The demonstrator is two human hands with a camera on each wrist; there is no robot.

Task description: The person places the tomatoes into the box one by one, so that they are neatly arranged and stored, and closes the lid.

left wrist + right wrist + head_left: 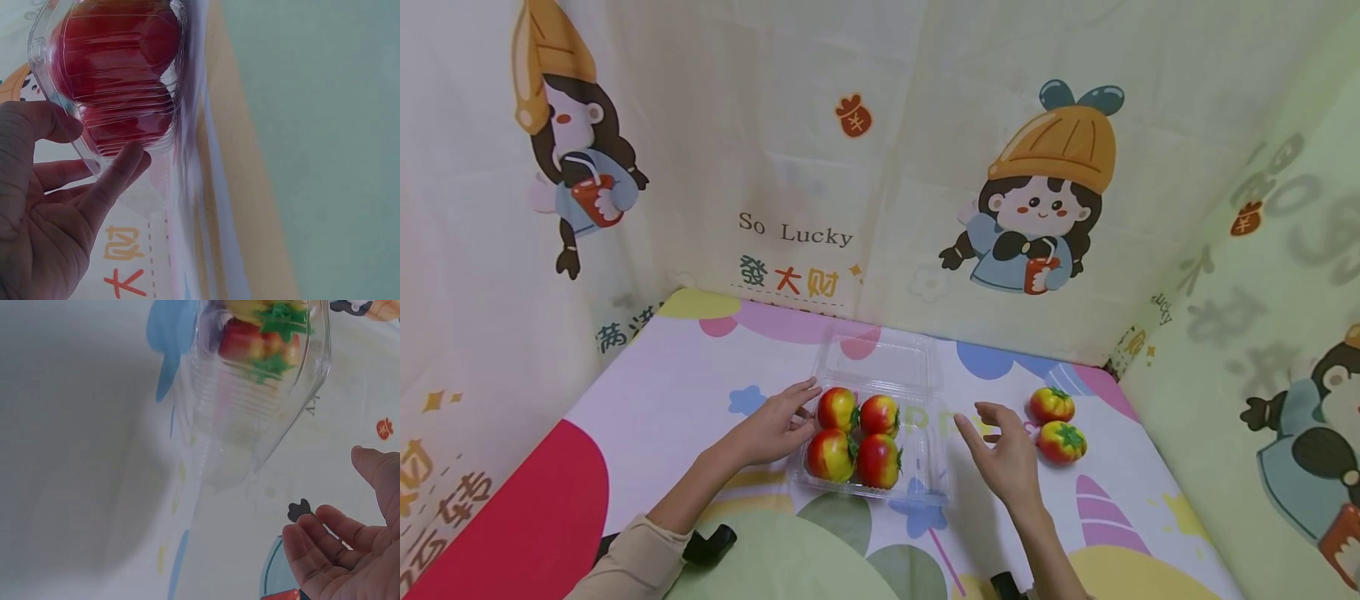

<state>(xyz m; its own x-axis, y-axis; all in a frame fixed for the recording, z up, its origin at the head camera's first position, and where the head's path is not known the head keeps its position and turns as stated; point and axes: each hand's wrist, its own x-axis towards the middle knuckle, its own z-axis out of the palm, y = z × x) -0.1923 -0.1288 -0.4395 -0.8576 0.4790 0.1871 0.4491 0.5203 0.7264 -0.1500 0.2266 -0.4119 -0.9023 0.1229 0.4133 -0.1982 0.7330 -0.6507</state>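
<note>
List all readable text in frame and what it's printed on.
"So Lucky": on the back curtain.
"發大财": on the same curtain, below it; also partly seen from the left wrist.
"PP" or similar: faint letters on the mat, seen through the clear tray, not legible.
Large characters on the left wall and grey ones on the right wall: cut off or skewed, unreadable.
The tomatoes carry no label.

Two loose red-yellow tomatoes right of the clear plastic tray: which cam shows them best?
Head view. The two loose red-yellow tomatoes lie fully visible on the mat, right of the clear plastic tray and beyond the right hand. Both wrist views show only the tray's contents, not the loose pair.
</note>
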